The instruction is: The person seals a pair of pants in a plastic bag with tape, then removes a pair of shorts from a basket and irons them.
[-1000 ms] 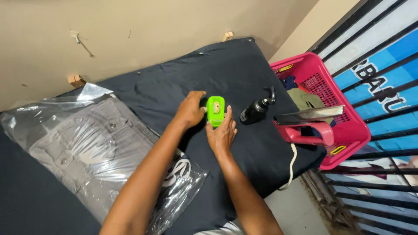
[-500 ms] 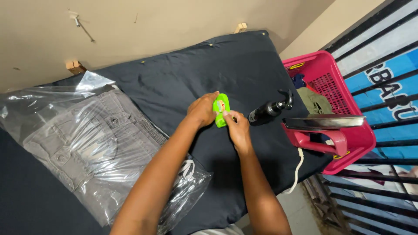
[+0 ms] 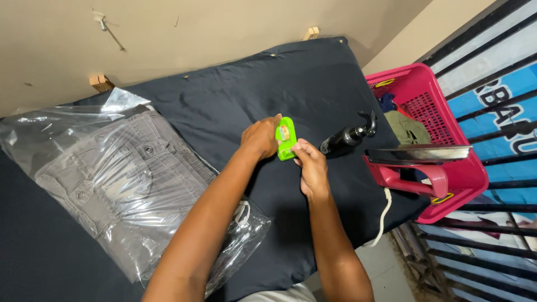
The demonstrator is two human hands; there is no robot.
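A small bright green tape dispenser (image 3: 286, 138) is held over a table covered in dark cloth (image 3: 235, 95). My left hand (image 3: 260, 136) grips the dispenser from its left side. My right hand (image 3: 309, 162) pinches at its lower right edge with the fingertips. To my left lies a clear plastic bag (image 3: 120, 184) with folded grey trousers inside; my left forearm crosses above its right corner.
A black spray bottle (image 3: 349, 135) lies on the cloth just right of my hands. A pink clothes iron (image 3: 417, 165) stands at the right edge, its white cord hanging down. Behind it is a pink laundry basket (image 3: 433, 92) with clothes. Black metal bars run along the right.
The view has shifted slightly. My hands stay on the green dispenser; my right hand has moved from covering its lower part to pinching its lower right edge.
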